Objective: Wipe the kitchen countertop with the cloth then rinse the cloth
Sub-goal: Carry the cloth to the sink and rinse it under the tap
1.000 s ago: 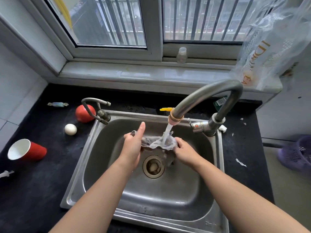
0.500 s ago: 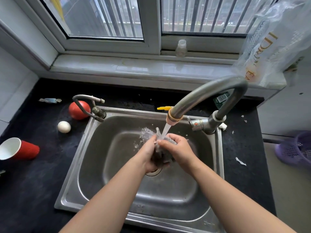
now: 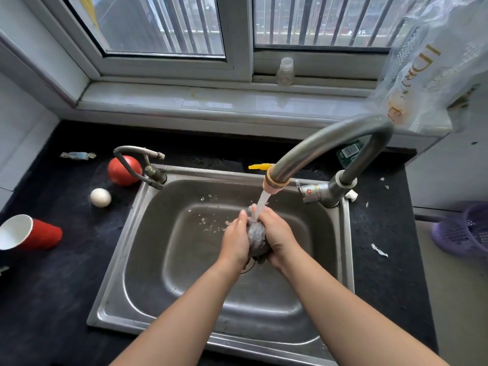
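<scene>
Over the sink (image 3: 148, 233), beneath the running tap (image 3: 274, 183) | cloth (image 3: 256, 232) wadded between both hands | left hand (image 3: 235, 239) and right hand (image 3: 278, 233) each curled round it | risk: stream (image 3: 262, 204) striking the wad may splash the tabletop (image 3: 66, 299); slack grip could drop it into the sink.

Soft, bright daylight pours in through the barred window (image 3: 163, 25) at the top. The window sill (image 3: 211, 101) carries a pale sheen, and the steel sink (image 3: 158, 260) gives back broad, dull reflections, with faint shadow beneath the forearms (image 3: 184, 313). The black surface (image 3: 52, 299) reads dark, its detail lost. Straight lines bow toward the edges. The plastic bag (image 3: 435, 62) at upper right is washed out and soft.
</scene>
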The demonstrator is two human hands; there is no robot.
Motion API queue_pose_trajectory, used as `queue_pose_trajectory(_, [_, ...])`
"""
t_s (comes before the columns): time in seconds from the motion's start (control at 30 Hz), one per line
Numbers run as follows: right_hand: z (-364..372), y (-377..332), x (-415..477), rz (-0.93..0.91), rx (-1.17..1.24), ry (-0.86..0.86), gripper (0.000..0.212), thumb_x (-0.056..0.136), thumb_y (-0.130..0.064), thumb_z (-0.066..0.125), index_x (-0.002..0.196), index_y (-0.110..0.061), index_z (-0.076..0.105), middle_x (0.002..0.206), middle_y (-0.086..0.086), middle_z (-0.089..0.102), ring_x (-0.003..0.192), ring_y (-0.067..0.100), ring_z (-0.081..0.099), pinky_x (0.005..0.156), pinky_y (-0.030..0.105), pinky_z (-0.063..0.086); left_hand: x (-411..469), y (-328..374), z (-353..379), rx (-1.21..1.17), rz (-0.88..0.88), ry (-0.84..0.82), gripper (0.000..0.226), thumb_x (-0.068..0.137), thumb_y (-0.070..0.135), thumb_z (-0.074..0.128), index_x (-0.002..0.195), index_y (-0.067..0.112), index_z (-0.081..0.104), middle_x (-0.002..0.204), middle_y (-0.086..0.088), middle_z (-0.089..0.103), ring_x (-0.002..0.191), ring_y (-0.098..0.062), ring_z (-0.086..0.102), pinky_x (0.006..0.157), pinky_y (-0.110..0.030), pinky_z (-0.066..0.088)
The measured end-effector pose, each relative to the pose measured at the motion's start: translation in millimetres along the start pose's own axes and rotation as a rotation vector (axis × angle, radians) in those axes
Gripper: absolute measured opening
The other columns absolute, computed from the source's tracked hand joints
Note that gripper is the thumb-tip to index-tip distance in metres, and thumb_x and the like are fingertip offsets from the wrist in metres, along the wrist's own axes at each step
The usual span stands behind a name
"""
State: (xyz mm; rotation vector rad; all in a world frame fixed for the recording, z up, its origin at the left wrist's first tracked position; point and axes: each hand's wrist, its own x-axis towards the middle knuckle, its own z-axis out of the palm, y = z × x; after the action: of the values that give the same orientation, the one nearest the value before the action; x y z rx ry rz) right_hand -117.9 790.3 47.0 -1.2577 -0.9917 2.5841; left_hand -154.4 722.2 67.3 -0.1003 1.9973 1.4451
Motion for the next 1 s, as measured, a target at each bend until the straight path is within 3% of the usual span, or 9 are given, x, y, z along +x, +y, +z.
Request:
queue_pose_trajectory(0.1, [-1,4,0,-0.049,-0.087,0.091,0.014,0.086,-0.01,0.061,0.096,-0.004,0.069,0.096,0.02,0.071,0.089,0.031,0.068,0.082,0.039,0.055,4,-10,-1,0.127,0.022,0.006,0.037,0.099,0.036,0.029,0.11,0.018,0.059,0.117,-0.005,0.048,0.108,-0.018,0.052,0.091,-0.022,0.036])
queue_pose_trajectory(0.2, [-5,5,1,-0.156,-0.257,0.219,0.004,0.08,-0.016,0.07,0.08,-0.012,0.069,0.083,0.012,0.072,0.077,0.022,0.068,0.068,0.033,0.057,5,-19,-2,0.146,-0.085,0.046,0.03,0.091,0.05,0.039,0.111,0.029,0.048,0.124,-0.006,0.033,0.099,-0.019,0.05,0.092,-0.031,0.038])
queue_pose_trajectory(0.3, [-3,8,0,-0.286,-0.344,0.247,0.025,0.073,-0.028,0.078,0.068,-0.013,0.057,0.074,0.012,0.068,0.067,0.019,0.064,0.064,0.035,0.055,3,-15,3,-0.261,-0.303,0.0,0.05,0.082,0.061,0.046,0.12,0.028,0.048,0.12,-0.01,0.059,0.099,-0.027,0.063,0.09,-0.048,0.051])
queue_pose_trajectory(0.37, [1,9,0,-0.304,-0.309,0.241,0.032,0.073,-0.03,0.077,0.066,-0.014,0.051,0.066,0.01,0.063,0.059,0.017,0.058,0.056,0.031,0.051,4,-11,8,-0.35,-0.338,-0.011,0.057,0.078,0.066,0.045,0.115,0.024,0.054,0.106,-0.011,0.068,0.095,-0.03,0.067,0.085,-0.052,0.053])
queue_pose_trajectory(0.47, [6,10,0,-0.28,-0.29,0.246,0.03,0.08,-0.027,0.071,0.066,-0.012,0.049,0.058,0.004,0.058,0.055,0.015,0.053,0.05,0.025,0.045,8,-13,15,-0.128,-0.205,0.123,0.054,0.08,0.069,0.039,0.099,0.022,0.059,0.092,-0.006,0.071,0.087,-0.025,0.067,0.081,-0.043,0.055])
queue_pose_trajectory(0.57, [5,11,3,-0.185,-0.23,0.281,0.021,0.085,-0.017,0.063,0.07,-0.006,0.054,0.064,0.012,0.06,0.064,0.022,0.057,0.06,0.035,0.05,7,-15,18,-0.019,-0.126,0.232,0.05,0.086,0.062,0.041,0.094,0.017,0.062,0.088,-0.003,0.07,0.085,-0.024,0.065,0.082,-0.04,0.052])
queue_pose_trajectory(0.8, [4,16,8,0.0,-0.134,0.314,0.022,0.092,-0.015,0.047,0.071,-0.008,0.05,0.072,0.014,0.054,0.075,0.027,0.055,0.068,0.038,0.044,7,-21,11,0.273,0.046,0.199,0.036,0.095,0.028,0.036,0.062,0.019,0.048,0.07,-0.002,0.058,0.078,-0.03,0.056,0.066,-0.035,0.04])
queue_pose_trajectory(0.9, [5,11,7,0.09,-0.12,0.267,0.022,0.094,-0.018,0.046,0.092,-0.002,0.061,0.081,0.016,0.062,0.076,0.029,0.061,0.067,0.034,0.048,10,-21,6,0.319,0.077,0.128,0.033,0.095,0.025,0.038,0.063,0.019,0.043,0.066,0.001,0.053,0.072,-0.026,0.05,0.061,-0.034,0.033])
queue_pose_trajectory(1.0, [1,6,7,0.097,-0.152,0.165,0.023,0.094,-0.016,0.047,0.104,-0.002,0.062,0.096,0.019,0.068,0.082,0.029,0.066,0.068,0.035,0.054,17,-16,1,0.295,0.03,0.086,0.02,0.093,0.029,0.044,0.079,0.016,0.05,0.086,-0.005,0.06,0.083,-0.024,0.054,0.067,-0.032,0.037])
